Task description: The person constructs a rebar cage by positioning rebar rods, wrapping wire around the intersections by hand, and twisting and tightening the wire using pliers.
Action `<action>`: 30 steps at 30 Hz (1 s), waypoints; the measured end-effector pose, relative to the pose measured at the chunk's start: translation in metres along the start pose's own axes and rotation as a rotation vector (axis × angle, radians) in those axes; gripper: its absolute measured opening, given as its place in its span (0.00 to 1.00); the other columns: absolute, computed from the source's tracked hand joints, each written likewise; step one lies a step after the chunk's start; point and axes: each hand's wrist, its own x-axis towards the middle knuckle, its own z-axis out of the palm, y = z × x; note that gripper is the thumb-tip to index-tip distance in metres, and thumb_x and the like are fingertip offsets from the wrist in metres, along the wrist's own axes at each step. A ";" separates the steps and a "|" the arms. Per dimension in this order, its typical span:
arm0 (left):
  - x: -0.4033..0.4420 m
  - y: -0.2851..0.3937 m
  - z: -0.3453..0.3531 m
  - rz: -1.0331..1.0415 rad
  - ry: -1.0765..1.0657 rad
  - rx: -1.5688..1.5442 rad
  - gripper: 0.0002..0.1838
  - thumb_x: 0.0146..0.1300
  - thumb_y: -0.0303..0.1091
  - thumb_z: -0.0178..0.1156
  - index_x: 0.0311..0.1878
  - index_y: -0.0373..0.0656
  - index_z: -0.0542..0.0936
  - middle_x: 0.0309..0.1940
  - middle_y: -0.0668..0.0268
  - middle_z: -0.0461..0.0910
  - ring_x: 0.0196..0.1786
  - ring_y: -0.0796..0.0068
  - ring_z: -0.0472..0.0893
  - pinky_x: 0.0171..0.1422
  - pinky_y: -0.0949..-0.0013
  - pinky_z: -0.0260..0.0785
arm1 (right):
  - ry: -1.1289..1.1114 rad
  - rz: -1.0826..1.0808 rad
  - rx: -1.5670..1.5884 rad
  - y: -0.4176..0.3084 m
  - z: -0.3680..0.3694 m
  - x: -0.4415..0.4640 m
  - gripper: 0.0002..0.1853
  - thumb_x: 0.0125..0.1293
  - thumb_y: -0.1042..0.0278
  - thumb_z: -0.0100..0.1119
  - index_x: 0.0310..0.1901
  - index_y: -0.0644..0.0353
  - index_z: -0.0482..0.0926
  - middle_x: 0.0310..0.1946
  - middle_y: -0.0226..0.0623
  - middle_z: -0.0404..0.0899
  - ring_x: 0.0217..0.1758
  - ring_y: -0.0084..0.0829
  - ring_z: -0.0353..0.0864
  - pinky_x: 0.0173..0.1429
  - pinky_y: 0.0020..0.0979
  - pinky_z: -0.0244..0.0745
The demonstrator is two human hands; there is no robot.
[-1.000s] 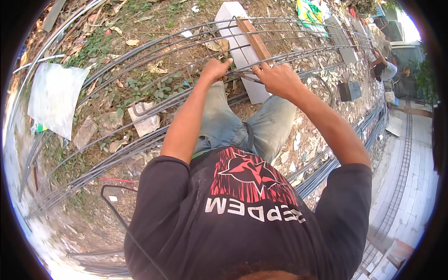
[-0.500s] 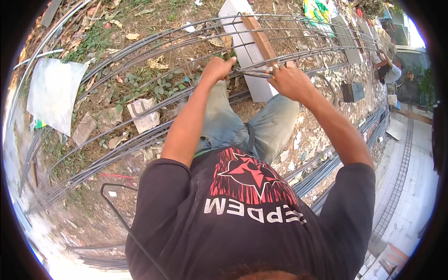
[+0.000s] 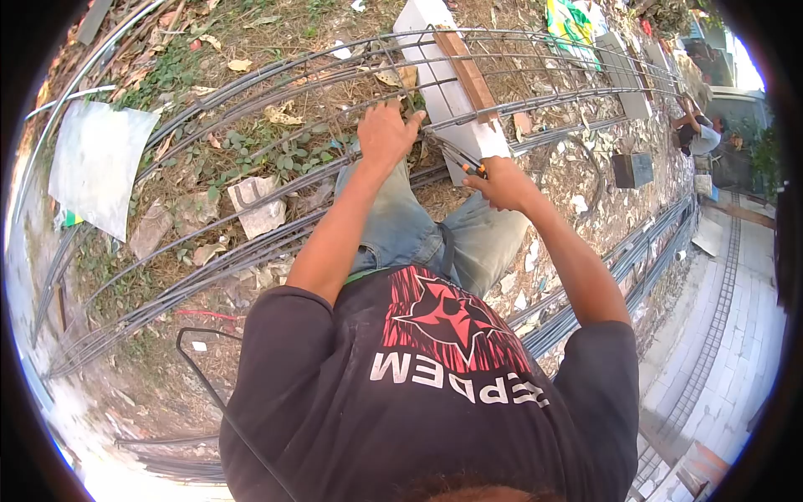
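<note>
My left hand (image 3: 388, 136) lies over the near side of a long rebar cage (image 3: 535, 99), its fingers curled down over a bar and the thumb held apart. In my right hand (image 3: 507, 184) is a pair of pliers (image 3: 467, 164) with black and orange handles. Their jaws point up and left, close to the cage's near bar beside the left thumb; whether they touch it I cannot tell. Under the cage stands a white block (image 3: 418, 18) with a brown wooden strip (image 3: 465, 74) on top.
Bundles of loose steel bars (image 3: 226, 255) run across the ground by my legs. A second white block (image 3: 623, 74) supports the cage further right, near a dark block (image 3: 632, 170). Another person (image 3: 699, 134) crouches at the far right. A pale sheet (image 3: 100, 167) lies left.
My right hand has moved down and towards me with the pliers, which now angle more steeply. My left hand has shifted slightly up and left, turning its back to view.
</note>
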 end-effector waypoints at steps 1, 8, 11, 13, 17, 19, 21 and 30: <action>-0.015 0.002 0.000 0.169 0.139 0.013 0.24 0.68 0.53 0.64 0.49 0.38 0.84 0.54 0.53 0.84 0.61 0.54 0.80 0.67 0.50 0.70 | 0.063 -0.072 -0.093 0.005 0.002 0.000 0.20 0.69 0.55 0.69 0.37 0.69 0.81 0.25 0.46 0.85 0.18 0.36 0.84 0.21 0.37 0.78; -0.063 0.029 0.047 0.827 0.190 0.054 0.27 0.59 0.33 0.69 0.62 0.42 0.76 0.58 0.56 0.78 0.69 0.54 0.74 0.77 0.50 0.61 | -0.269 0.120 0.399 -0.025 -0.012 -0.002 0.13 0.60 0.70 0.73 0.32 0.73 0.80 0.19 0.42 0.82 0.16 0.33 0.82 0.19 0.34 0.76; -0.054 0.038 0.061 0.828 0.093 0.069 0.20 0.56 0.32 0.68 0.53 0.42 0.79 0.50 0.59 0.81 0.60 0.57 0.79 0.68 0.54 0.66 | -0.112 0.078 0.107 -0.013 -0.008 -0.006 0.16 0.57 0.68 0.73 0.41 0.69 0.79 0.26 0.43 0.85 0.26 0.38 0.87 0.29 0.39 0.81; -0.047 0.045 0.065 0.796 0.068 0.110 0.16 0.55 0.31 0.68 0.47 0.42 0.80 0.45 0.61 0.83 0.55 0.58 0.81 0.62 0.56 0.68 | 0.298 -0.078 -0.515 -0.032 0.001 -0.031 0.19 0.57 0.65 0.72 0.46 0.65 0.78 0.33 0.43 0.87 0.34 0.40 0.90 0.38 0.41 0.84; -0.038 0.064 0.059 0.741 0.019 0.136 0.14 0.53 0.30 0.69 0.44 0.42 0.81 0.43 0.59 0.84 0.52 0.59 0.82 0.58 0.55 0.70 | 0.606 -0.141 -0.847 -0.016 0.016 -0.037 0.12 0.68 0.68 0.59 0.49 0.62 0.76 0.47 0.43 0.83 0.51 0.44 0.87 0.49 0.48 0.83; -0.038 0.062 0.064 0.732 -0.013 0.154 0.15 0.53 0.30 0.69 0.45 0.41 0.82 0.43 0.59 0.84 0.54 0.59 0.82 0.58 0.54 0.70 | 0.501 -0.040 -0.690 -0.003 0.025 -0.028 0.10 0.69 0.68 0.58 0.47 0.63 0.78 0.42 0.47 0.85 0.45 0.46 0.88 0.47 0.49 0.83; -0.044 0.057 0.062 0.812 0.047 0.111 0.20 0.53 0.32 0.71 0.50 0.42 0.81 0.43 0.61 0.83 0.54 0.58 0.82 0.62 0.53 0.69 | 0.399 0.052 -0.520 -0.001 0.032 -0.026 0.09 0.70 0.69 0.57 0.45 0.64 0.79 0.38 0.50 0.87 0.40 0.48 0.90 0.45 0.49 0.83; -0.047 0.057 0.044 0.898 -0.176 0.178 0.28 0.47 0.31 0.74 0.53 0.43 0.77 0.44 0.60 0.85 0.53 0.58 0.84 0.57 0.55 0.71 | -0.238 0.258 0.484 0.007 0.004 -0.022 0.14 0.63 0.63 0.72 0.37 0.69 0.82 0.28 0.42 0.85 0.27 0.35 0.88 0.28 0.37 0.83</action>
